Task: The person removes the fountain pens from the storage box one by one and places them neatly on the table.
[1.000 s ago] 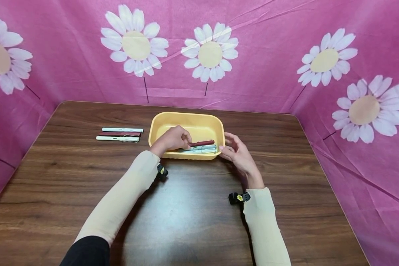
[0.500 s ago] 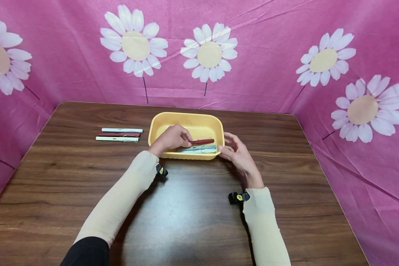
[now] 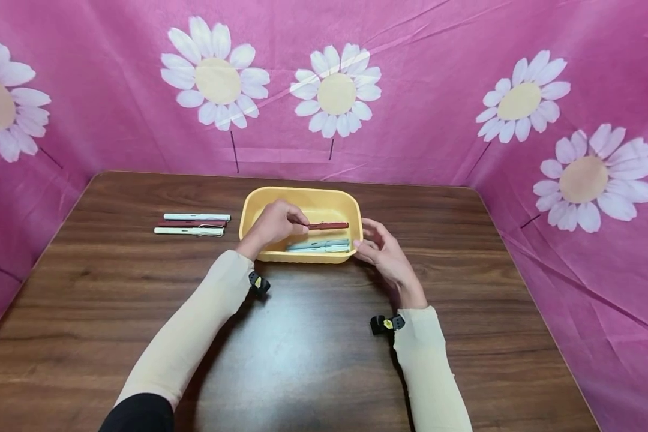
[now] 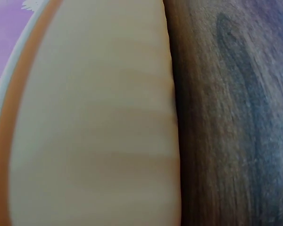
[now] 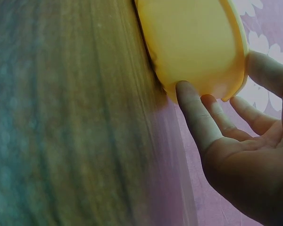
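Note:
In the head view my left hand (image 3: pixel 274 224) reaches into the yellow bin (image 3: pixel 308 258) and pinches one end of a dark red pen (image 3: pixel 329 226). This capped pen lies level above the bin's floor, pointing right. Below it, along the near wall, lie pale blue pens (image 3: pixel 318 246). My right hand (image 3: pixel 390 257) is at the bin's right end. The right wrist view shows its fairly straight fingers (image 5: pixel 198 117) against the outer end wall, with the thumb (image 5: pixel 271 73) touching the rim. The left wrist view shows only the bin's outer wall (image 4: pixel 94 117) and wood; the hand is hidden there.
Left of the bin, three pens lie side by side on the wooden table (image 3: pixel 324 348): a pale blue pen (image 3: pixel 194 217), a dark red pen (image 3: pixel 194 224) and a pale green pen (image 3: pixel 188 231). A pink flowered cloth (image 3: pixel 421 120) hangs behind and beside the table.
My left hand has lifted the dark red pen away from the pale blue pens, so a gap shows between them. My right hand stays at the bin's end. The head view has tilted slightly.

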Motion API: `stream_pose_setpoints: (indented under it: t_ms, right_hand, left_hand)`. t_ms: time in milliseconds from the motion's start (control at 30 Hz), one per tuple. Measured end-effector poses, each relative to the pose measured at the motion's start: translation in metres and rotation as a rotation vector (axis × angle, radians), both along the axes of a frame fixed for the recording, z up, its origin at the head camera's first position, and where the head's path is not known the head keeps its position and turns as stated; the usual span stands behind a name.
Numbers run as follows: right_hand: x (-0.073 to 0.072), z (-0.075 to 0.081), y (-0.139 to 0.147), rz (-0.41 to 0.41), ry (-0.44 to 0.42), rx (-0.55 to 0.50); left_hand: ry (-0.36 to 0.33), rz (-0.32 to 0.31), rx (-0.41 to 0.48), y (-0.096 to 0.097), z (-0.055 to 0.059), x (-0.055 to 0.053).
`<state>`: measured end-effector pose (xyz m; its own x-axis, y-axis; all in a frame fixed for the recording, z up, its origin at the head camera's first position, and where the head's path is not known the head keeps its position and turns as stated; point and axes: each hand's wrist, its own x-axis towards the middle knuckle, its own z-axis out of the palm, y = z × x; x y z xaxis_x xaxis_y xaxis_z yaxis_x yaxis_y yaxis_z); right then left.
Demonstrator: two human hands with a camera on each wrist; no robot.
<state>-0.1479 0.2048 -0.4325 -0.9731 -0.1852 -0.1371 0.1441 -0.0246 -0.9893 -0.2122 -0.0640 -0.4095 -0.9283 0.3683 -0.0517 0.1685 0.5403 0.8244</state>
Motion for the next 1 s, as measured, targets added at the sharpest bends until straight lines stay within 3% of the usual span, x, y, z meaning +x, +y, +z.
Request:
stream_pose_setpoints:
  t_ms: [667,1000]
  right_hand:
    - [-0.002,0.005,0.0,-0.009,0.011,-0.002]
    - [0.0,-0.001,-0.003,-0.017,-0.019,-0.008]
  left_hand:
    - [0.085,0.067,0.107,-0.016,0.009,0.002]
    - [0.129,0.118,0.191,-0.024,0.005,0.007]
